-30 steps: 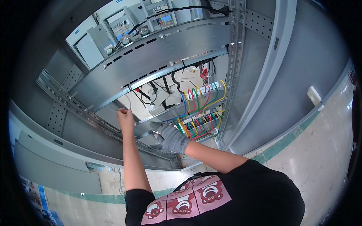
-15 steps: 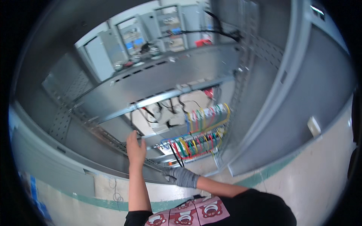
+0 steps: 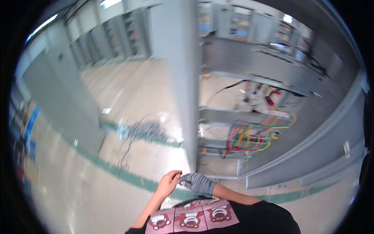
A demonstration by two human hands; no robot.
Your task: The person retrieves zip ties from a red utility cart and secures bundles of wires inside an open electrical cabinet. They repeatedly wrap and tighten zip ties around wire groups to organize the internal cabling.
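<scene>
Close together in front of my body, my two hands nearly meet at the fingertips. My bare left hand [image 3: 168,183] is closed, its fingers bent and pressed toward the thumb at the glove's tip. A grey knitted glove [image 3: 199,183] covers my right hand [image 3: 191,181], whose fingers are curled inward. Whether something small lies between them cannot be made out. Beyond the hands rises the front post [image 3: 187,97] of a tall grey metal cabinet. Bundles of coloured wires [image 3: 251,141] sit on rails inside it, to the right.
A grey cabinet door [image 3: 319,167] stands open at right. Another grey panel [image 3: 64,93] stands at left. A tangle of loose cables [image 3: 150,130] lies on the floor [image 3: 113,89] beside the cabinet. More cabinets [image 3: 117,37] line the back.
My view has swung left, so the cabinet now sits to the right. My left hand has come down from inside the cabinet, with fingers extended before, to my gloved right hand.
</scene>
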